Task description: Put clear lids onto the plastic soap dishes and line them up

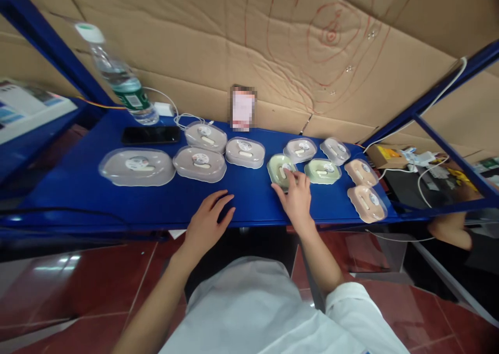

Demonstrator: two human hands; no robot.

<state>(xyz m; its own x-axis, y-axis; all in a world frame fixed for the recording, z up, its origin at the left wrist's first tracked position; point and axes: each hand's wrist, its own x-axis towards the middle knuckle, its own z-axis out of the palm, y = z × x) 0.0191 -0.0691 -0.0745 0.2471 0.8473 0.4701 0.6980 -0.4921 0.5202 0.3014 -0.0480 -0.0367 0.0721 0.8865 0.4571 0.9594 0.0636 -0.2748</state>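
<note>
Several small lidded plastic boxes with clear tops, round stickers and pale tabs lie on a blue table (152,203). My right hand (298,193) is on a green lidded box (277,167), its thumb at the near edge and its fingertips over the lid, covering part of it. A second green box (323,172) lies just to the right of that hand. My left hand (208,221) hovers at the table's front edge, fingers apart and holding nothing. Nearest to it is a grey box (198,164).
Further grey boxes (136,167) stand left, and peach boxes (367,203) right. Behind are a water bottle (130,91), a black phone (151,134), a white cable (187,120) and a cardboard wall (187,42). Another person's arm (452,229) shows at right.
</note>
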